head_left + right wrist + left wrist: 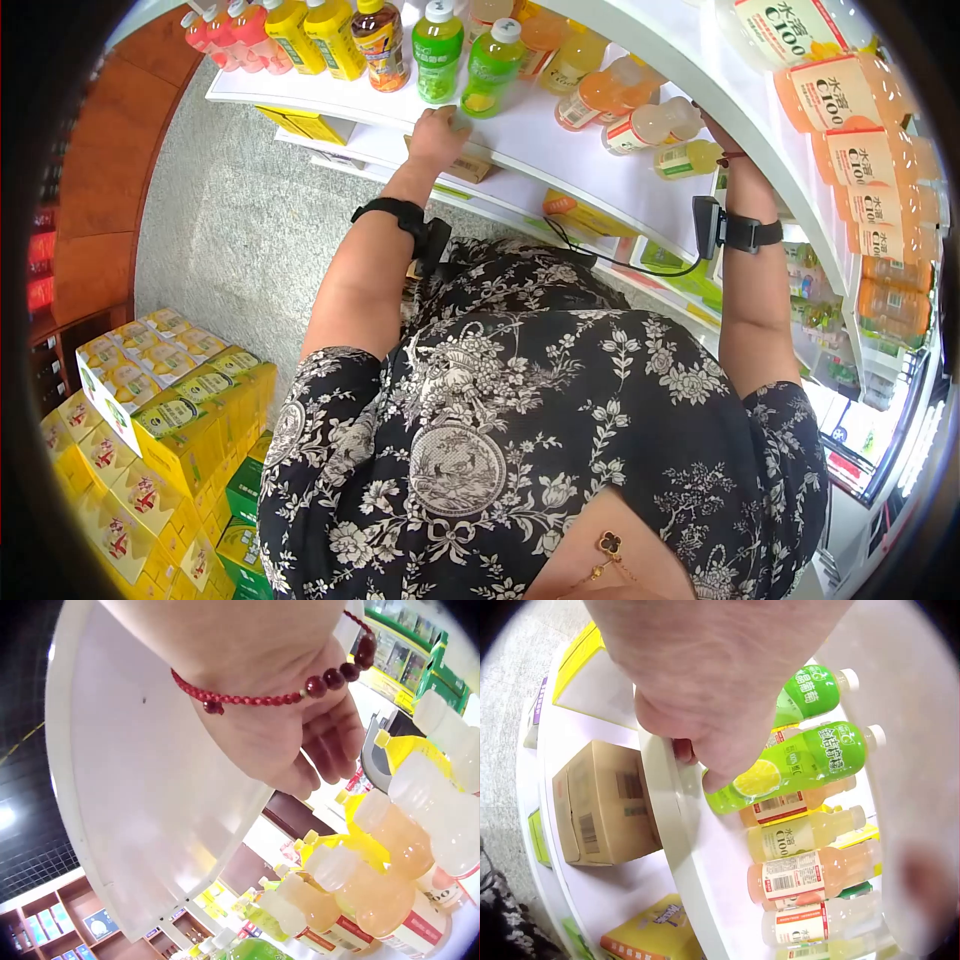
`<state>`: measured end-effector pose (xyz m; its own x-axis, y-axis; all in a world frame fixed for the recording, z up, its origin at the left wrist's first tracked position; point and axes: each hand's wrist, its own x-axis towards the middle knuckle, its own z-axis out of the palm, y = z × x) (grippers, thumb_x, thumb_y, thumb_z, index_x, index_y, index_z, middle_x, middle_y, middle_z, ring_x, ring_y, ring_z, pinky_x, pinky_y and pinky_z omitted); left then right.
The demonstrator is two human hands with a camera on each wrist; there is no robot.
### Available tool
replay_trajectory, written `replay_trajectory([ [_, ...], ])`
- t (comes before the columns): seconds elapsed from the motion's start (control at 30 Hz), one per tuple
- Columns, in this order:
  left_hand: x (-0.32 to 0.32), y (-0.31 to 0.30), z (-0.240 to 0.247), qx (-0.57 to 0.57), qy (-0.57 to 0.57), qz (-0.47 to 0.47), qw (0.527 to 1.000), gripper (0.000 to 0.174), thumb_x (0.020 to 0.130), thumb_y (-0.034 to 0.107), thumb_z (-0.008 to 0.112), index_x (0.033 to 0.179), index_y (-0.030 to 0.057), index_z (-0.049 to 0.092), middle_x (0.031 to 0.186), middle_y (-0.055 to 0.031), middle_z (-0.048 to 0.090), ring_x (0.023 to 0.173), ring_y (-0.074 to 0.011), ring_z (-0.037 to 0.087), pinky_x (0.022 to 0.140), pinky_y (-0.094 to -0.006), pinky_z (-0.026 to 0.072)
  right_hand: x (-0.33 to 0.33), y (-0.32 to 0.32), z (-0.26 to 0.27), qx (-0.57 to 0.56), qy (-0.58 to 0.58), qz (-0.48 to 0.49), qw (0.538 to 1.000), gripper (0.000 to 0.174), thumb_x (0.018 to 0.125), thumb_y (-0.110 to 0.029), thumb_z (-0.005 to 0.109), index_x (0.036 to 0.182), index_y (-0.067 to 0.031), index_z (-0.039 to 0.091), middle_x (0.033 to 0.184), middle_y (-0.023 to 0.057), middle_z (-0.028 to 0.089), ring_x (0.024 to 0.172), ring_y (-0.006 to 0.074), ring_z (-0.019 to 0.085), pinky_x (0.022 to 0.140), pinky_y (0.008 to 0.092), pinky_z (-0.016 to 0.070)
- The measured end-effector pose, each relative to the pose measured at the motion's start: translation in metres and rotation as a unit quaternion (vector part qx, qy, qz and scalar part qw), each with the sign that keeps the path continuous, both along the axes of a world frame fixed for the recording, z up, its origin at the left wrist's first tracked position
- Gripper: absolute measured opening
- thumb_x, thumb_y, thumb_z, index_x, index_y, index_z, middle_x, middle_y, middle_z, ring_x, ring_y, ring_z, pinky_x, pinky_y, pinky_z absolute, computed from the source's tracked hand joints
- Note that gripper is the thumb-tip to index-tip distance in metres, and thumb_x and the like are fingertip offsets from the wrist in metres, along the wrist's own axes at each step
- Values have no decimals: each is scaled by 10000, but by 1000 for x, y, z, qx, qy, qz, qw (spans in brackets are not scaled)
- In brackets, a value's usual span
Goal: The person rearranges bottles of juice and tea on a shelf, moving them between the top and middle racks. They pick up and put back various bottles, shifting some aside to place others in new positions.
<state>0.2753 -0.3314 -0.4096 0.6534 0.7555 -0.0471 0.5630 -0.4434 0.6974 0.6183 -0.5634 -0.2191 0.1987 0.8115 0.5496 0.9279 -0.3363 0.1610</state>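
My left hand rests at the front edge of the white shelf, its fingertips close to the base of a green-labelled drink bottle with a white cap. Another green bottle stands beside it. The left wrist view has the back of this hand large in front, the fingers partly hidden. My right hand, with a red bead bracelet at the wrist, hangs under the upper shelf with loosely bent fingers and nothing in them. Below it are orange drink bottles and clear-capped pale bottles.
Curving over my right arm is an upper shelf with several labelled bottles. A cardboard box sits on the lower shelf. Yellow bottles and pink bottles line the far left. Stacked yellow cartons stand on the floor.
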Motion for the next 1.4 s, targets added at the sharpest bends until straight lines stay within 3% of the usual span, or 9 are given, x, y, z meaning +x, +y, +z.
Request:
replay_trajectory([
  [0.07,1,0,0,17,23,1,1000,525,766,316,682,1194,23,605,1084,-182,624,1074,-324,553,953,-388,444,9,1,-7,83,-46,72,993,296,799,-240,697,1020,-45,658,869,98,687,744,268,644,720,345,520],
  [0.2,3,-3,5,9,60,-8,998,522,775,338,683,1195,37,610,1103,-186,616,1069,-319,562,952,-390,449,-27,7,3,62,-17,141,988,349,791,-257,704,1062,-46,646,967,110,678,831,268,643,768,341,514],
  [0.27,3,-6,1,48,61,6,997,585,753,387,719,1191,16,610,1053,-186,605,996,-297,590,895,-358,471,-65,15,13,-9,221,111,969,423,788,-292,705,1119,-41,625,1016,131,667,888,271,639,796,340,509],
  [0.3,3,-9,4,51,62,10,997,585,753,387,719,1191,16,610,1053,-186,605,996,-297,590,895,-358,471,-81,21,21,-6,222,116,968,423,788,-292,705,1119,-41,625,1016,131,667,888,271,639,796,340,509],
  [0.37,3,-15,11,42,69,12,997,609,746,414,716,1192,13,611,1067,-199,617,1007,-304,598,896,-362,474,-100,31,35,-166,309,-3,937,452,807,-301,678,1162,-32,602,1051,165,659,956,291,637,849,360,501],
  [0.6,-10,-53,31,22,80,26,996,589,761,424,705,1196,36,620,1078,-195,642,1001,-310,625,885,-360,486,-59,76,-33,-146,183,91,968,483,823,-295,647,1228,-45,563,1118,194,639,1062,324,608,928,393,466],
  [0.93,4,-99,35,-27,42,41,998,548,791,365,684,1223,40,597,1052,-181,644,990,-295,624,873,-359,486,-90,70,-1,-241,257,112,929,500,814,-391,668,1199,-83,583,1064,165,662,983,302,635,880,383,484],
  [1.07,21,-106,42,-26,32,45,998,634,779,369,700,1289,30,537,1087,-182,623,992,-296,621,875,-364,487,-110,73,12,-265,307,120,906,493,820,-405,661,1192,-91,582,1033,168,668,943,307,646,834,389,501],
  [1.4,47,-92,24,15,48,58,997,816,740,455,730,1365,27,428,1129,-222,577,1033,-331,589,901,-383,478,-127,94,-12,-207,281,129,928,418,833,-346,648,1157,-89,590,1015,168,663,933,328,637,804,403,503],
])
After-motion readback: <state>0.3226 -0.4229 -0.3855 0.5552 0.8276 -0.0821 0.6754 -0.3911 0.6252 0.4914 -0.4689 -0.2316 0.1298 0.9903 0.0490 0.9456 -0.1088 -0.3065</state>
